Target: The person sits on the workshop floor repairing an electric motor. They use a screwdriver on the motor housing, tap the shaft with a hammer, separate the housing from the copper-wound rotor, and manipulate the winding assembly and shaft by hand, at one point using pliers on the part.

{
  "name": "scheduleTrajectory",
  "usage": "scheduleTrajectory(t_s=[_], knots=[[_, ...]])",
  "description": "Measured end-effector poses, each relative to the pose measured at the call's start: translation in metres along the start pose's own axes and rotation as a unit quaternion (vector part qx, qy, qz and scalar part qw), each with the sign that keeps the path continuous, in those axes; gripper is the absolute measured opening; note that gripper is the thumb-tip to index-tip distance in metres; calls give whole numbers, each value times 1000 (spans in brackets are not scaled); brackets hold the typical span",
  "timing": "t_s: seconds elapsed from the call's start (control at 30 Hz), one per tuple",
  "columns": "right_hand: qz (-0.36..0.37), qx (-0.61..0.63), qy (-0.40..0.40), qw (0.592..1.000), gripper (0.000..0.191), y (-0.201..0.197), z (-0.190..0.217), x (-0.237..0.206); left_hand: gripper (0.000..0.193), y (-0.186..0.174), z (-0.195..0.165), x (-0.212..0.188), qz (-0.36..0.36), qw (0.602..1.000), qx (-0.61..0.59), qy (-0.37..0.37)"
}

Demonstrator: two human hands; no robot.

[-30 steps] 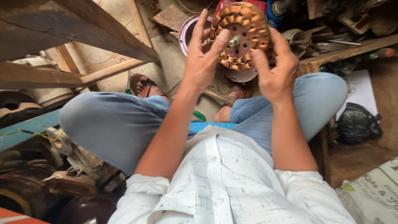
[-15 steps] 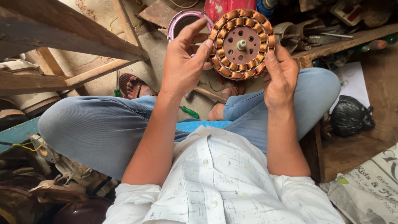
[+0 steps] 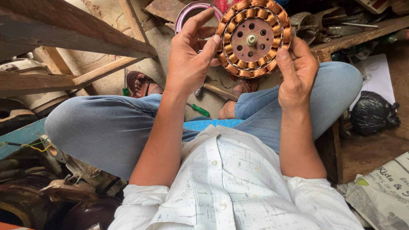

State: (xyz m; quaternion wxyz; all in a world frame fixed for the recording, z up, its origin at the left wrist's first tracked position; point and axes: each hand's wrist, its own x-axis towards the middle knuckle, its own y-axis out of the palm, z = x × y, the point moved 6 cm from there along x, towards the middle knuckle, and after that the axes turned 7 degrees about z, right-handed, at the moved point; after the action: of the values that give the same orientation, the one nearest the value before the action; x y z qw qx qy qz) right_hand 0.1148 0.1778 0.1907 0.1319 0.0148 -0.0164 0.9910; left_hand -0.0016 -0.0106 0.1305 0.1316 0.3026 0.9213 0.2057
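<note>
Raised above crossed knees, copper-wound stator (image 3: 252, 39) gripped at both edges; left hand (image 3: 189, 59) thumb pressed on left rim, fingers spread behind; right hand (image 3: 298, 70) pinching lower right rim.

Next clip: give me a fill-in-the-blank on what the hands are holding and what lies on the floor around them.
1. The round motor stator ringed with copper-coloured coils is held by ____ hands, the left hand and the right hand.
2. The screwdriver lying on the floor has a ____ handle.
3. The plastic bag beside the person's right knee is ____ in colour.

Missing words: both; green; black
</note>
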Motion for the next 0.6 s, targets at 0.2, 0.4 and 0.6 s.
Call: scheduleTrajectory(t_s=[0.2, 0.4, 0.6], knots=[[2, -25, -6, 1000, 39, -1, 0, -1, 50, -1, 1, 0, 1, 1000, -4, 6], [6, -21, -16, 1000, 41, 0, 0, -1, 49, 0, 2, -1, 7, 1000, -26, 10], [14, -30, -21, 999, 40, 1, -1, 2, 58, -5, 1, -2, 7, 1000, -13, 4]])
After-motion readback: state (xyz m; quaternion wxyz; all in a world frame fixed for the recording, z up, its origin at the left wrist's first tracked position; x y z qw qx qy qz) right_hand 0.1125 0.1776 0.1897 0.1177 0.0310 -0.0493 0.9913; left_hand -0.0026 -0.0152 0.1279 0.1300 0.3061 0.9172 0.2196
